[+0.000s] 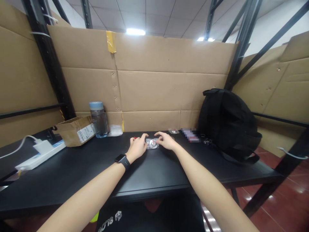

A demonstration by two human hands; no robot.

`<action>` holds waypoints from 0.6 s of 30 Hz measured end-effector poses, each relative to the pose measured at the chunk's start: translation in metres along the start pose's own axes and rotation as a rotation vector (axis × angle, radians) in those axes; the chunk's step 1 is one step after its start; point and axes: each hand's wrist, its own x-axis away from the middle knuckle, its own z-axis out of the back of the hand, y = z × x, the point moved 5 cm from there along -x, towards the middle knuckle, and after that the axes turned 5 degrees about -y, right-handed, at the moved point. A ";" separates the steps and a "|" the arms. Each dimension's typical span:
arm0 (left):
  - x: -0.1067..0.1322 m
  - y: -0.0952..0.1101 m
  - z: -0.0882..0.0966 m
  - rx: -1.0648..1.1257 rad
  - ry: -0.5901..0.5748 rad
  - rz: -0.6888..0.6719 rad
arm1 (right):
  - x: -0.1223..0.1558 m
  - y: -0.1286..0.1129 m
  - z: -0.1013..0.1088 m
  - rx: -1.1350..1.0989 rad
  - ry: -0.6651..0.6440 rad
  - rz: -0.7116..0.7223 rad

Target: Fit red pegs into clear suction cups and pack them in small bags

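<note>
A small clear plastic packet (149, 146) with a round white and silvery piece in it, reddish at its middle, is between my hands above the black table. My left hand (138, 147), with a dark watch on its wrist, has its fingers curled on the packet's left edge. My right hand (166, 141) pinches the packet's right edge between thumb and fingers. Something small and red (135, 138) shows behind my left fingers, mostly hidden. The round piece's exact kind is too small to make out.
On the black table (96, 174) stand a power strip (45, 154), an open cardboard box (72, 132), a water bottle (98, 120) and a white packet (116, 130). Another clear packet (173, 131), a blurred flat item (190, 135), keys (207, 141) and a black backpack (227, 122) lie right.
</note>
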 end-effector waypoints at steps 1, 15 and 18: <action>0.000 0.000 0.000 0.003 -0.004 -0.003 | 0.000 0.001 0.000 0.014 0.001 -0.010; 0.002 0.001 0.003 -0.015 -0.059 -0.012 | 0.006 -0.019 -0.013 0.239 -0.162 0.200; 0.001 -0.001 0.010 -0.020 -0.025 0.008 | 0.007 -0.023 -0.019 0.368 -0.138 0.152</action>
